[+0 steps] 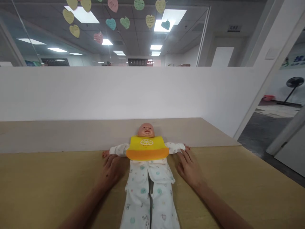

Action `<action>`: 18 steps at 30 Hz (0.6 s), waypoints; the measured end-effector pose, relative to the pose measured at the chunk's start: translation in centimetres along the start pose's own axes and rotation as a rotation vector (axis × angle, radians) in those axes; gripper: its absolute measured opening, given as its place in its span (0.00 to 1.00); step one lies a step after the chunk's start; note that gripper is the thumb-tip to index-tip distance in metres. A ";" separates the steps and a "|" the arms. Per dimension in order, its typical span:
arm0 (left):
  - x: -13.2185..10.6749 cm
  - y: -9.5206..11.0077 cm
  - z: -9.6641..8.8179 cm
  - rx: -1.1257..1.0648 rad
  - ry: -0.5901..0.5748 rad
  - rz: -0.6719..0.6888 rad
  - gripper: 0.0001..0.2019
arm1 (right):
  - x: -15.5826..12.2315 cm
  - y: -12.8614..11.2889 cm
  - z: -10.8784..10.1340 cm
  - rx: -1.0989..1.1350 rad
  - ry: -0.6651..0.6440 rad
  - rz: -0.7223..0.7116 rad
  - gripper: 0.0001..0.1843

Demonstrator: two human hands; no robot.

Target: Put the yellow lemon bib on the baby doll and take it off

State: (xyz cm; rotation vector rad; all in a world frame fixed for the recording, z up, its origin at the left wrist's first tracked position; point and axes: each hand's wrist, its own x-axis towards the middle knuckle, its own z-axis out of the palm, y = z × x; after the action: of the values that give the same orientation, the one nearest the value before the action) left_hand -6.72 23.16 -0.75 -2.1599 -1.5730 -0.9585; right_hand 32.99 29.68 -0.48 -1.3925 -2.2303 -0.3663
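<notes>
A baby doll (pixel 147 168) lies on its back on a tan tabletop (pixel 47 187), head away from me and arms spread wide. It wears a white pajama suit with small coloured dots and a yellow-orange silicone bib (pixel 147 148) with a citrus-slice design. My left hand (pixel 111 170) rests flat on the table just below the doll's sleeve, close to its small hand. My right hand (pixel 188 168) lies with its fingertips on the other sleeve's cuff. Neither hand grasps anything that I can see.
A pale wooden board (pixel 71 135) lies behind the tabletop, against a low white partition (pixel 119 92). Paper hearts (pixel 111 24) hang above it behind glass. At the right, a doorway (pixel 276 121) opens onto a grey floor with a standing fan (pixel 294 86).
</notes>
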 end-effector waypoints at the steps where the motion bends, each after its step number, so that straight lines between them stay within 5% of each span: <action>1: -0.5 1.1 -0.4 -0.027 -0.036 -0.028 0.19 | -0.7 -0.7 -0.4 0.040 -0.017 -0.003 0.28; 5: -2.5 5.6 -1.8 -0.166 -0.229 -0.087 0.26 | -3.2 -3.8 -2.1 0.243 -0.111 -0.005 0.34; 8: -3.6 8.0 -2.1 -0.269 -0.264 -0.145 0.31 | -4.6 -6.1 -3.4 0.369 -0.164 0.032 0.37; 18: -2.1 10.5 -1.8 0.020 -0.315 -0.447 0.15 | -2.9 -10.1 -5.2 0.206 -0.343 0.303 0.25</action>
State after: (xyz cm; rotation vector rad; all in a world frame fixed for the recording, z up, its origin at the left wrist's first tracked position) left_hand 2.01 16.84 0.63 -2.0622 -2.2711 -0.7317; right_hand 26.40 20.55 2.65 -1.7461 -2.1860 0.2160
